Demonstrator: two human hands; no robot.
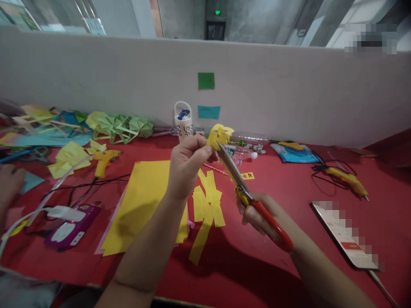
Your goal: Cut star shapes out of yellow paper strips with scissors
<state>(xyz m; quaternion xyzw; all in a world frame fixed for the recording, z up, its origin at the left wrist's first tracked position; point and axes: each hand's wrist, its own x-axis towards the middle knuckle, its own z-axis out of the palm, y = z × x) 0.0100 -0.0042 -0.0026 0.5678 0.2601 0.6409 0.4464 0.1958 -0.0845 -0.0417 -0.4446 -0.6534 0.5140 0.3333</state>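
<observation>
My left hand [189,164] pinches a small yellow paper piece [220,133] with cut-out openings, raised above the table. In my right hand [258,214] are scissors [272,222] with red handles. Their blades point up and left, and the tips touch or overlap the paper's lower right edge; I cannot tell whether they are cutting it. Below my hands lie several yellow paper strips [208,205], some crossing each other. Left of the strips, partly behind my left forearm, is a stack of yellow paper sheets [141,196] with pink sheets showing underneath.
Around the red table [257,273] lie a yellow glue gun [103,161], a purple power strip [75,226], another glue gun [348,179] with a black cord, a phone [343,235], plastic bottles [242,153] and a white tumbler [183,124]. Another person's hand [11,182] rests at far left.
</observation>
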